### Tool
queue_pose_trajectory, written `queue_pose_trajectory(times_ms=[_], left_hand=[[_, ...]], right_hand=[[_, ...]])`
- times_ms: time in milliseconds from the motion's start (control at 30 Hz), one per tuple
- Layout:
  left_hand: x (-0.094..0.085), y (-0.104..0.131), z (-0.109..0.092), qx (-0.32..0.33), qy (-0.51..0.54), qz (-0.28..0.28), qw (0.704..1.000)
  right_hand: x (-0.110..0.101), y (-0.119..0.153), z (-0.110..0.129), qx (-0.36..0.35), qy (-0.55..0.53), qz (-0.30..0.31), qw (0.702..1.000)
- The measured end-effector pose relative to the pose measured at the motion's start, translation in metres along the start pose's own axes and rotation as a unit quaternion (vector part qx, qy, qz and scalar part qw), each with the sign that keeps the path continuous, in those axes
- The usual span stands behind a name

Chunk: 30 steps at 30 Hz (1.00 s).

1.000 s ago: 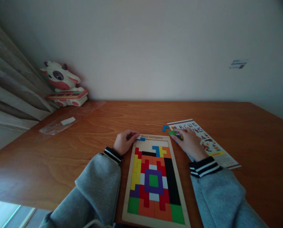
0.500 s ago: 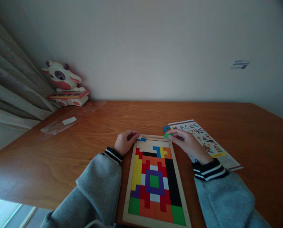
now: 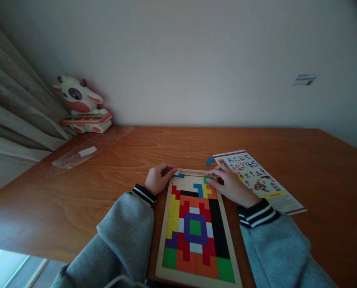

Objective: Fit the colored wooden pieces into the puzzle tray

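A wooden block puzzle board [image 3: 160, 256] lies in front of me, its tray filled with coloured blocks except for a bare strip near the far end. My left hand [image 3: 159, 179] is closed on the board's far left corner, thumb and fingers pinched there. Beside that thumb tip is a blue block [image 3: 180, 175] in the tray's far left corner. My right hand [image 3: 230, 185] pinches a green block [image 3: 207, 179] at the tray's far right corner, its fingers partly covering it. Just below sit a yellow block [image 3: 206, 191] and another blue block [image 3: 200, 189].
A loose blue block [image 3: 210, 161] lies on the table beyond the board, beside a printed pattern sheet [image 3: 274, 195] on the right. Farther left are a clear plastic bag [image 3: 67, 162] and a cow-shaped toy keyboard [image 3: 85, 120] near the curtain [image 3: 13, 108].
My right hand has moved left with the green block, from the board's far right edge to over the tray's corner. My left hand stays in place.
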<state>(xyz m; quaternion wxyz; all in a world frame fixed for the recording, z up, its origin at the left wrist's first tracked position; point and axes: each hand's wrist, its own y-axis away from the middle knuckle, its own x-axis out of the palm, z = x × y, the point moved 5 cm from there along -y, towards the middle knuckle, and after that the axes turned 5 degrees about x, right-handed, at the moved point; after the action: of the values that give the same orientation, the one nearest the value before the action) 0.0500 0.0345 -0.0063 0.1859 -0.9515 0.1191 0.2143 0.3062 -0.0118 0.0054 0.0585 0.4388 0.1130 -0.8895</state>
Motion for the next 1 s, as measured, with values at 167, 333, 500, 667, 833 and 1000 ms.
queue_pose_trajectory(times_ms=[167,333,500,667,833,1000], left_hand=[[0.000,0.000,-0.005,0.004,-0.001,-0.001,1.000],[0.000,0.000,-0.005,-0.008,0.005,0.004,1.000],[0.000,-0.001,-0.002,-0.006,0.016,0.004,1.000],[-0.002,0.000,-0.002,-0.008,0.013,-0.005,1.000],[-0.002,0.003,-0.018,0.032,-0.007,-0.022,0.999],[0.014,0.010,-0.028,0.052,0.070,0.022,0.996]], right_hand=[[0.004,-0.002,-0.003,0.031,0.046,-0.051,0.997],[0.006,-0.003,-0.008,0.034,0.025,-0.051,0.998],[0.003,-0.003,-0.009,0.029,-0.004,-0.024,0.999],[-0.004,-0.003,0.008,0.016,-0.007,-0.067,0.998],[0.002,0.001,0.043,-0.036,-0.075,-0.053,0.995],[0.011,0.005,0.066,-0.024,-0.095,-0.017,0.995]])
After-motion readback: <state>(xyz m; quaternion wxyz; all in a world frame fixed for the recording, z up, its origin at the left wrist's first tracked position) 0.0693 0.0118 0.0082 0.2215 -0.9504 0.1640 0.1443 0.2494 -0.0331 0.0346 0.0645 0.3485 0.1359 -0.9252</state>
